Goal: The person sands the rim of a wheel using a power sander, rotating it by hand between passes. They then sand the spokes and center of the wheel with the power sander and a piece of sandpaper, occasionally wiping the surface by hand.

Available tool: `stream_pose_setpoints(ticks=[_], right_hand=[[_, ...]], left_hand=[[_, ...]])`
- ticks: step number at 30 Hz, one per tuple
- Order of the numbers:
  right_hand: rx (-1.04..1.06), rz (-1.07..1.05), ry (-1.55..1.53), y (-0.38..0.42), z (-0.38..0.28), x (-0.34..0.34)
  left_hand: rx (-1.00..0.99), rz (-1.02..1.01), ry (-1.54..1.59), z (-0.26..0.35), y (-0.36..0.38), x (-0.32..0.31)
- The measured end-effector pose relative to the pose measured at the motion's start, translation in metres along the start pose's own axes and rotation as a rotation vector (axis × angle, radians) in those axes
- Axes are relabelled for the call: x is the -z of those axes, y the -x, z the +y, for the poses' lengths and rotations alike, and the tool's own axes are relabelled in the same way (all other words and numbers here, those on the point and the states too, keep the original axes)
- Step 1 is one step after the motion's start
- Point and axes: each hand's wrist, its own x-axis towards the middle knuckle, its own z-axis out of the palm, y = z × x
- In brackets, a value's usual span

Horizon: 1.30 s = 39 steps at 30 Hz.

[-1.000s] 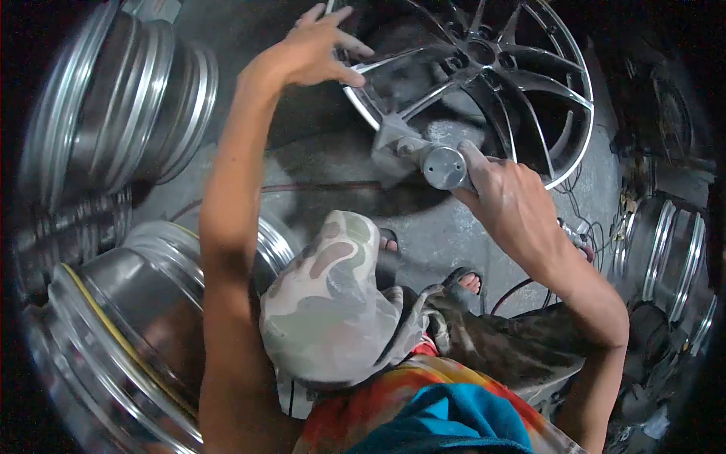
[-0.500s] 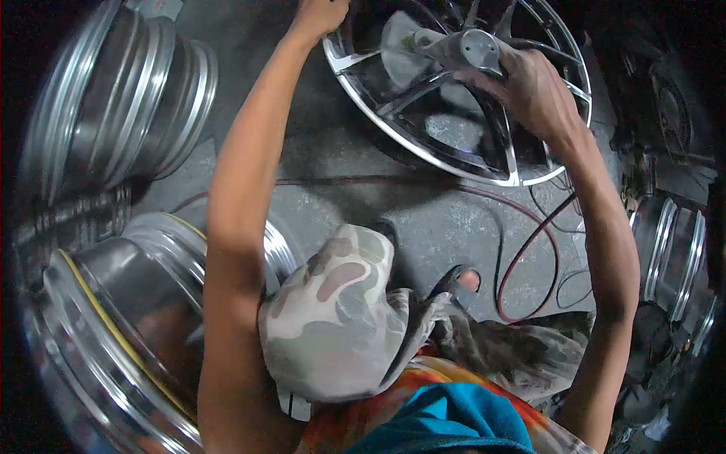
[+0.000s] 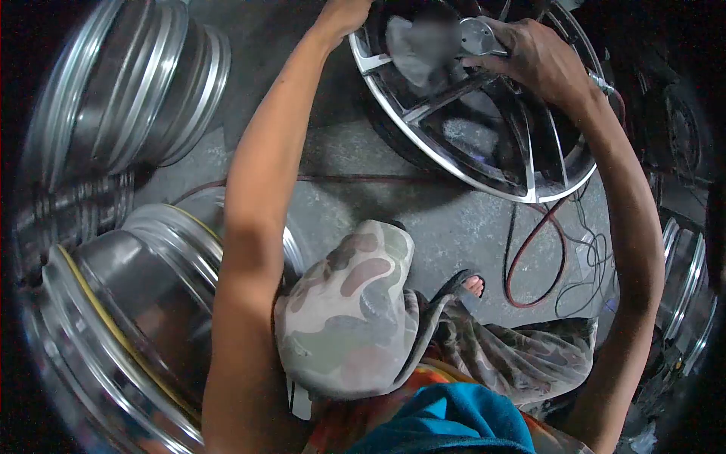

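Observation:
A large spoked wheel rim (image 3: 427, 111) with a bright silver edge and dark recesses lies at the top centre. My left hand (image 3: 346, 17) is at the rim's upper left edge, partly cut off by the top of the view, so its fingers are hard to read. Over the spokes, near the rim's hub, my right hand (image 3: 529, 54) is wrapped round a round-ended metal tool (image 3: 478, 36). The part beyond the tool's head is blurred.
Stacked silver rims (image 3: 128, 91) stand at the upper left, and a big rim with a yellow band (image 3: 136, 303) at the lower left. A red hose (image 3: 508, 280) and thin black cables loop on the floor below the wheel. More rims (image 3: 684, 280) are at the right.
The wheel rim sits farther right and slightly lower in view. Both arms have shifted right, and my right hand with the tool has moved slightly up and right.

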Motion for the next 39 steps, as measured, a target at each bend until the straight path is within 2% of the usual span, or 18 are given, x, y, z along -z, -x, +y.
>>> stream_pose_setpoints(ticks=[5,7,13,18,21,23,24,26,27,29,30,32,33,35,37,39], right_hand=[[0.084,0.100,0.036,-0.002,0.009,-0.018],[0.065,0.079,0.054,-0.002,0.007,-0.019],[0.112,0.059,0.021,-0.007,0.009,-0.021],[0.164,0.071,0.044,-0.014,-0.001,-0.016],[0.108,0.067,0.087,-0.017,-0.008,-0.008],[0.145,-0.130,0.069,-0.021,-0.007,0.009],[0.146,-0.130,0.069,-0.021,-0.005,0.004],[0.146,0.112,0.117,-0.018,0.003,-0.011],[0.149,0.111,0.120,-0.016,0.003,-0.011],[-0.105,-0.010,-0.030,-0.011,0.002,-0.010],[-0.102,-0.012,-0.028,-0.009,0.001,-0.011],[-0.267,0.007,-0.057,-0.004,-0.002,-0.015],[-0.266,0.007,-0.055,0.000,-0.004,-0.017],[-0.233,0.108,-0.283,0.012,-0.008,-0.021],[-0.240,0.122,-0.333,0.023,-0.015,-0.020],[-0.297,0.128,-0.374,0.033,-0.019,-0.015]], left_hand=[[0.023,-0.001,0.003,0.006,0.006,0.001],[-0.069,-0.015,0.004,0.006,0.008,0.001],[0.012,-0.018,-0.043,0.016,0.014,0.002],[-0.038,-0.036,0.000,0.009,0.009,0.002],[-0.044,-0.043,0.002,0.005,0.006,0.002],[-0.048,-0.051,0.009,0.005,0.005,0.003],[-0.027,-0.054,0.027,0.008,0.007,0.003],[-0.007,-0.055,0.049,0.011,0.010,0.004],[-0.008,-0.040,-0.003,0.012,0.011,0.005],[-0.008,-0.024,-0.052,0.013,0.012,0.005],[-0.002,-0.023,-0.041,0.013,0.012,0.005],[0.003,-0.022,-0.027,0.013,0.011,0.004],[0.018,0.026,-0.044,0.010,0.008,0.003],[0.027,0.071,-0.063,0.000,0.003,-0.002],[-0.361,0.477,-0.128,-0.013,-0.005,-0.006],[-0.452,0.524,-0.118,0.003,0.018,0.000]])
